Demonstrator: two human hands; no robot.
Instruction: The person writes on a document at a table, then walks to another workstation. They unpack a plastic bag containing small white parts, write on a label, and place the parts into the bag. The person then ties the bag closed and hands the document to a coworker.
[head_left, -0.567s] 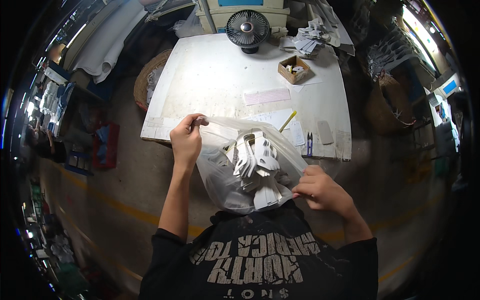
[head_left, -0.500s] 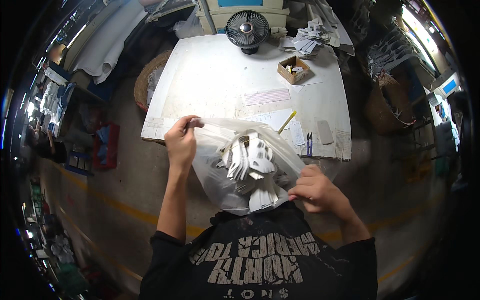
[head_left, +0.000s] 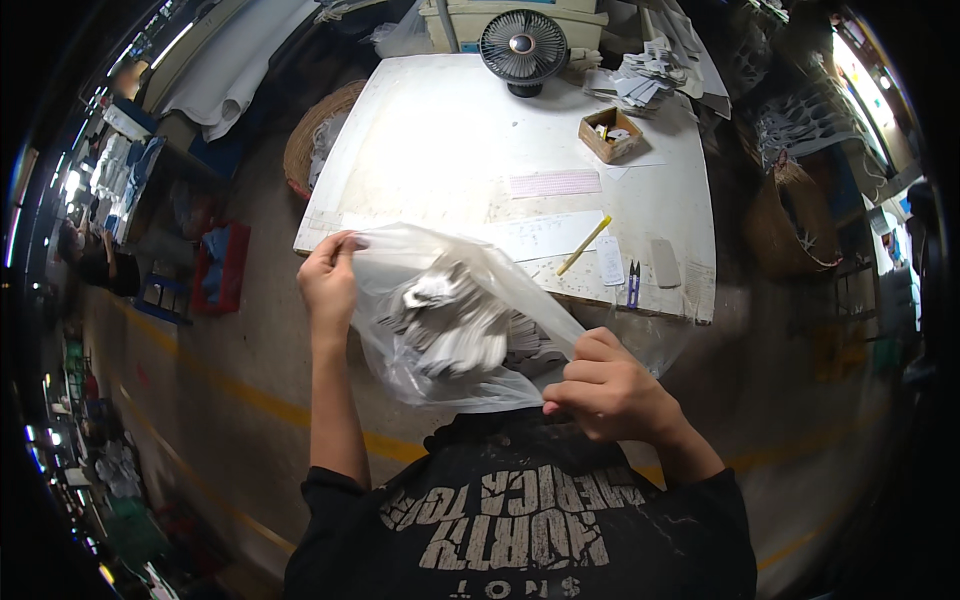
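A translucent plastic bag (head_left: pixel 390 375) hangs between my hands at the table's near edge, its mouth spread toward me. My left hand (head_left: pixel 330 278) pinches the bag's rim at the far left corner. Lower on the right, my right hand (head_left: pixel 605 385) is closed round another part of the rim. Inside the bag lie bundles of thin white and grey cut pieces (head_left: pixel 460 330), flat and stacked; they are blurred by motion. The lower part of the bag is hidden under these pieces and its own folds.
On the white table (head_left: pixel 420 130) are a black fan (head_left: pixel 523 50), a small box (head_left: pixel 608 138), a yellow pen (head_left: pixel 585 245), purple-handled snips (head_left: pixel 634 288) and a stack of cut pieces (head_left: pixel 645 80). A wicker basket (head_left: pixel 298 150) stands left, a brown basket (head_left: pixel 790 225) right.
Both hands have shifted the bag slightly left relative to the table, keeping hold of its rim. The cut pieces have moved left and turned inside it. My view has shifted a little too.
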